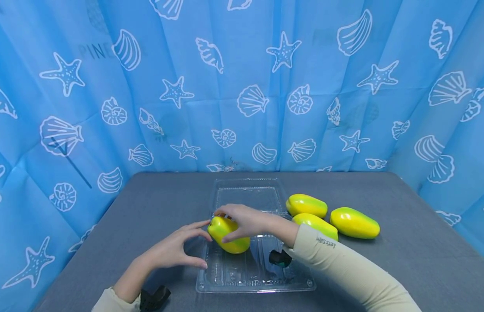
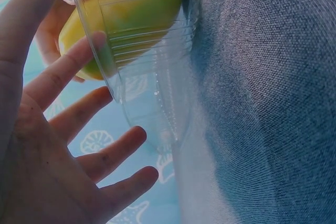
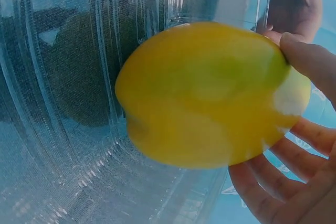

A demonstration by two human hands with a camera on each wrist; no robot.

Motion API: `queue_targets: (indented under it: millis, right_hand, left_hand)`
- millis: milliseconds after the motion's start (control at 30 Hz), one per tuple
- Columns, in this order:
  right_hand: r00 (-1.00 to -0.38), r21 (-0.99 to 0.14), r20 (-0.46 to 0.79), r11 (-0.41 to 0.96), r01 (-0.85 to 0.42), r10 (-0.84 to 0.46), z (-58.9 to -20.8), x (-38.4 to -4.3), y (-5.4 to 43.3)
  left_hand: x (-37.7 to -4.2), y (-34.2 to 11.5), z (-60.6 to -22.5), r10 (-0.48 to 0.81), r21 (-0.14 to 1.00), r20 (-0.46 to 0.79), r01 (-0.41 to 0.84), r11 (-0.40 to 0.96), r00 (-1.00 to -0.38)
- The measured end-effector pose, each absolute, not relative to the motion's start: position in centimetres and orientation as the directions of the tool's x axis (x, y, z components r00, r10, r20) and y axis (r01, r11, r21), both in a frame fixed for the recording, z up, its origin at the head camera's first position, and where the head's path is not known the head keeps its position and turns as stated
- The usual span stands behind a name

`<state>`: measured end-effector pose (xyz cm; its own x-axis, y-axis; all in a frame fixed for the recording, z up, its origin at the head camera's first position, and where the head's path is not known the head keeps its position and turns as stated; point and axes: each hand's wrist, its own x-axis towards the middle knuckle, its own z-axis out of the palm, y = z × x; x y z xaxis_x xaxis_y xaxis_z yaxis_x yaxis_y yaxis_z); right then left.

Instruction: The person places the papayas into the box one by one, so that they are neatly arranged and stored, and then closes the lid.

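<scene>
My right hand [image 1: 247, 222] grips a glossy yellow-green papaya [image 1: 231, 243], thumb on one side and fingers on the other. It sits tilted inside the left part of a transparent plastic clamshell box [image 1: 255, 287]. In the right wrist view the papaya [image 3: 210, 98] lies close against the ribbed plastic. My left hand [image 1: 175, 247] is beside the box's left wall, fingers spread and thumb apart. In the left wrist view, fingertips [image 2: 97, 40] of that hand come right at the box's rim, and the papaya shows through the clear wall.
To the right of the box lie three more papayas, one far back [image 1: 306, 205], one partly behind the right forearm [image 1: 318, 225] and one farthest right [image 1: 355, 222]. The box's lid [image 1: 247, 184] is folded back on the grey tabletop [image 1: 160, 195]. A blue patterned curtain [image 1: 234, 78] hangs behind.
</scene>
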<state>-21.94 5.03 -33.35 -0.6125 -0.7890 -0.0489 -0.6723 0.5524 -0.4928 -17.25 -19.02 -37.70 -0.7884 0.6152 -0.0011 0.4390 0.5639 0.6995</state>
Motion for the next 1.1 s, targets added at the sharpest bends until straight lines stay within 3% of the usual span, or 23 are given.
queue_targets:
  millis: [367, 800, 1100]
  right_hand:
    - [-0.659, -0.543, -0.059, 0.578, -0.609, -0.750, -32.1, -21.6, 6.7]
    - [-0.650, -0.532, 0.082, 0.519, -0.669, -0.755, -30.5, -20.9, 11.2]
    - [-0.722, -0.555, 0.118, 0.558, -0.617, -0.681, -31.1, -20.8, 15.4]
  left_hand:
    - [-17.3, -18.9, -37.8, 0.611, 0.695, -0.004, 0.437, 0.571, -0.792]
    - [-17.3, -18.9, -37.9, 0.597, 0.696, -0.009, 0.424, 0.580, -0.802]
    - [-17.2, -19.0, -37.9, 0.593, 0.694, -0.009, 0.422, 0.583, -0.805]
